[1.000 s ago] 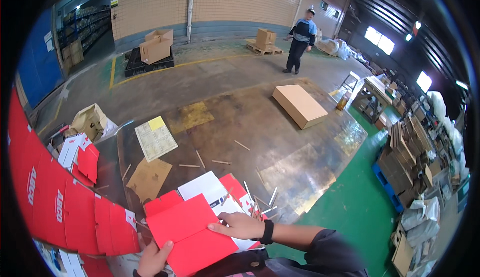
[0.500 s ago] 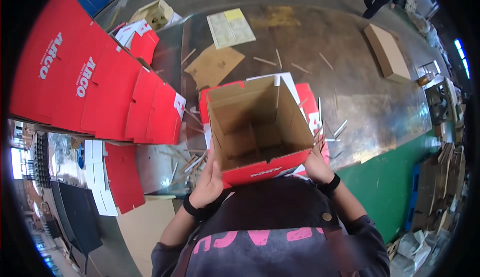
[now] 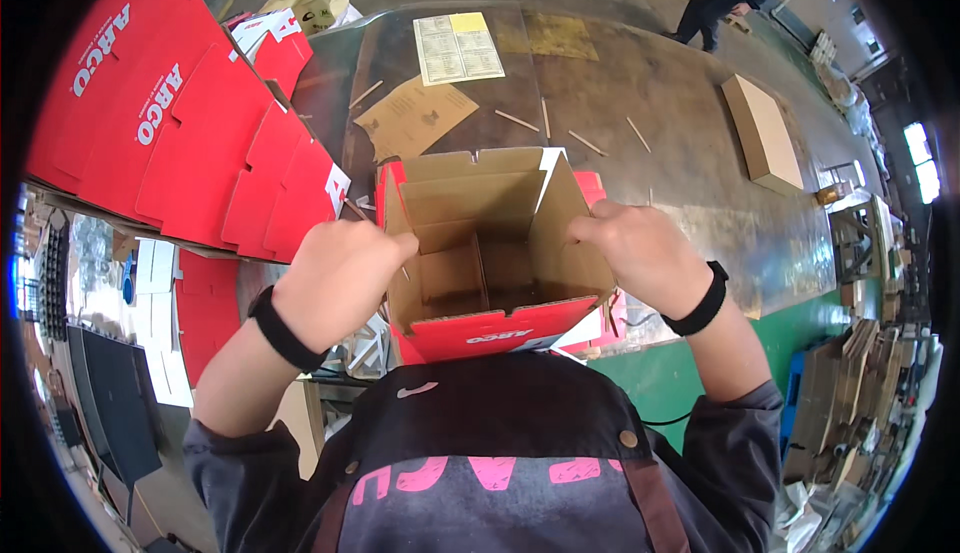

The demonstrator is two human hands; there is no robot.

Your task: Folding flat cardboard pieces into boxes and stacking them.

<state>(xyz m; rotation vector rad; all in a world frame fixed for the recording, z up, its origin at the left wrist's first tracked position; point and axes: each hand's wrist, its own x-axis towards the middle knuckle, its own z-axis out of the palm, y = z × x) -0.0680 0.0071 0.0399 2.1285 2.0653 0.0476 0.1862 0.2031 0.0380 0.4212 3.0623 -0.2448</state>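
Counter: broad, dark brown, smooth top (image 3: 690, 218), worn to a patchy sheen; reflects light at right.
Red stack: flattened cardboard blanks (image 3: 205, 178) at left, smooth red faces overlapping like shingles, white lettering, notched edges.
Open box: red-faced cardboard box (image 3: 475, 203), mouth up, at the counter's near edge against the person's front, between the hands. Inside matte brown; upright divider splits the floor in two. Rim notched; white strip at the far right corner.
Carton: plain brown, closed, oblong (image 3: 768, 138), far right on counter.
Left hand: (image 3: 345, 278) grip curled, fingertips at the box's left wall; cannot tell how firmly closed.
Right hand: (image 3: 645, 258) grip bent over the right wall, fingertips inside; closure hidden.
Sheet: printed paper (image 3: 440, 58), yellow corner.
Scrap: flat brown cardboard (image 3: 418, 116), ragged left edge.
Strips: thin, straight, pale brown (image 3: 588, 144), scattered beyond the box.
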